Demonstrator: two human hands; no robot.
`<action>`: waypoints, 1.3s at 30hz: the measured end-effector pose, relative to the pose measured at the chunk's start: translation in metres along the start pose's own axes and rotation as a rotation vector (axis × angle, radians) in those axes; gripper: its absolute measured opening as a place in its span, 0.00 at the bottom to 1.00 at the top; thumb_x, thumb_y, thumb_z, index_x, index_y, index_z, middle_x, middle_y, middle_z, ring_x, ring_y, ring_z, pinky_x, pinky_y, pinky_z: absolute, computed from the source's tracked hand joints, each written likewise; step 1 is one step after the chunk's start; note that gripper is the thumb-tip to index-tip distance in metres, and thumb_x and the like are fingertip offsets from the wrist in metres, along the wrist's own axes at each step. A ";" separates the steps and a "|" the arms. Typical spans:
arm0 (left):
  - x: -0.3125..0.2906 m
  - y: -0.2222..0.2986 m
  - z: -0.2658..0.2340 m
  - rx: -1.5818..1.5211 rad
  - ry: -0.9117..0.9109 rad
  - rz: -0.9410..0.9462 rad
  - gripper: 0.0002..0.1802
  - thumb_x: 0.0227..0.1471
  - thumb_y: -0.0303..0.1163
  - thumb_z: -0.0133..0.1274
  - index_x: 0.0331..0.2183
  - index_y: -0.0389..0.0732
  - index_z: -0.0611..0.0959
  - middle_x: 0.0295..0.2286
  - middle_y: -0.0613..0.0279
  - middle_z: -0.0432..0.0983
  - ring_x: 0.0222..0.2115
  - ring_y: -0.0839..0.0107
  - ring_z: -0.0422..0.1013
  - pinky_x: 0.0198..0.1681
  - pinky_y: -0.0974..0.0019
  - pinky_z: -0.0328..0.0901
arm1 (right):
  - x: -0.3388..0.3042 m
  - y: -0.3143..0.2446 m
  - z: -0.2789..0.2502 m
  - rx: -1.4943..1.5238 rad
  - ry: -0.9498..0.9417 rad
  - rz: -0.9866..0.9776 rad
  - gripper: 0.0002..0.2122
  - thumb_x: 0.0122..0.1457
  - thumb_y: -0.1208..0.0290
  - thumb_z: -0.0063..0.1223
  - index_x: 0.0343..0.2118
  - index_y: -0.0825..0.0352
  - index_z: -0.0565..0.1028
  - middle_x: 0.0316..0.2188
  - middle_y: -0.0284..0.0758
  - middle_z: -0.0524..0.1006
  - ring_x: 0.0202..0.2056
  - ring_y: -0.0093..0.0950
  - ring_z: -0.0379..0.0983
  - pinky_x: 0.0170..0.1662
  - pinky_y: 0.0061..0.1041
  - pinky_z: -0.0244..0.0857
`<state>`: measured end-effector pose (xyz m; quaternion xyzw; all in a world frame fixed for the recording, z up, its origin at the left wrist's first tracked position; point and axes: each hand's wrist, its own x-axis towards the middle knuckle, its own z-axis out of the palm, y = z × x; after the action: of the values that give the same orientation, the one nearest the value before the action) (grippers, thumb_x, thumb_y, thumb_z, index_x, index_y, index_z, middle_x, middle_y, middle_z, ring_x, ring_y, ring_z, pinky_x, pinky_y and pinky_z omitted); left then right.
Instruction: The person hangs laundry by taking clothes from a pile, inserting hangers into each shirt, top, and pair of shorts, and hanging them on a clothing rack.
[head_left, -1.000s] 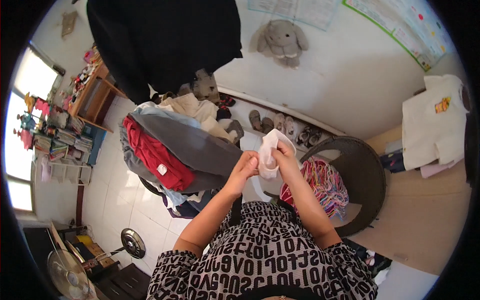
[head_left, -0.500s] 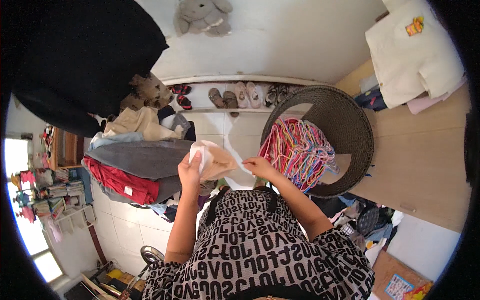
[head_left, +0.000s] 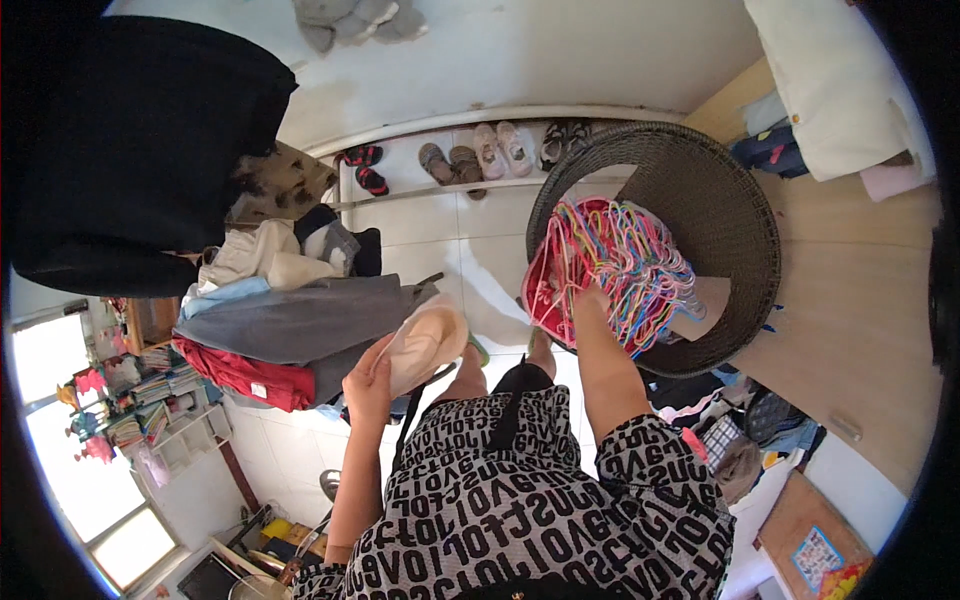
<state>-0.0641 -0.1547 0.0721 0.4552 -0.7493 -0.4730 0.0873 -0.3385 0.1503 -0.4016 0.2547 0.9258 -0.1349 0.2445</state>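
A beige, cupped cloth piece point(head_left: 425, 345) with a pale edge is held in my left hand point(head_left: 368, 388), pinched at its lower left edge between thumb and fingers. To the right, my right hand point(head_left: 592, 304) reaches down to the near side of a heap of colourful thin clothes hangers point(head_left: 640, 262). The hangers lie in a large dark round woven basket point(head_left: 735, 225). My right fingers are mostly hidden, so I cannot make out whether they grip a hanger.
Left of my hands lies a clothes pile with a grey garment point(head_left: 290, 318) and a red garment point(head_left: 240, 375). Shoes point(head_left: 503, 150) line a ledge by the far wall. A wooden cabinet point(head_left: 830, 300) stands right of the basket, and more clothes point(head_left: 760, 425) lie below it.
My right hand has moved from beside the cloth piece rightward into the basket at the hangers. My left hand keeps the cloth piece, now slightly lower and turned. The view has shifted.
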 end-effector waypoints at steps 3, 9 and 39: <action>-0.041 -0.037 -0.031 0.044 0.204 -0.136 0.14 0.53 0.28 0.47 0.42 0.39 0.80 0.32 0.55 0.79 0.34 0.75 0.72 0.40 0.71 0.65 | -0.198 -0.113 -0.072 0.414 -0.065 0.146 0.17 0.56 0.62 0.43 0.34 0.73 0.76 0.31 0.51 0.77 0.33 0.46 0.74 0.34 0.42 0.68; -0.002 -0.024 -0.008 -0.074 0.179 -0.036 0.13 0.53 0.29 0.47 0.41 0.39 0.80 0.33 0.53 0.78 0.35 0.72 0.73 0.41 0.70 0.65 | -0.222 -0.074 -0.086 0.477 0.030 -0.559 0.18 0.59 0.56 0.42 0.29 0.68 0.76 0.23 0.50 0.74 0.27 0.43 0.73 0.33 0.39 0.64; 0.058 -0.001 -0.042 -0.967 0.347 0.167 0.13 0.60 0.30 0.40 0.40 0.33 0.75 0.32 0.62 0.74 0.31 0.76 0.70 0.37 0.73 0.65 | -0.457 -0.147 -0.295 0.443 -0.923 -1.146 0.10 0.60 0.72 0.47 0.41 0.69 0.76 0.23 0.24 0.70 0.25 0.13 0.62 0.28 0.14 0.58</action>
<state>-0.0724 -0.2256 0.0765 0.3732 -0.4536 -0.6741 0.4478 -0.1881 -0.0469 0.1043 -0.3039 0.6685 -0.5156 0.4415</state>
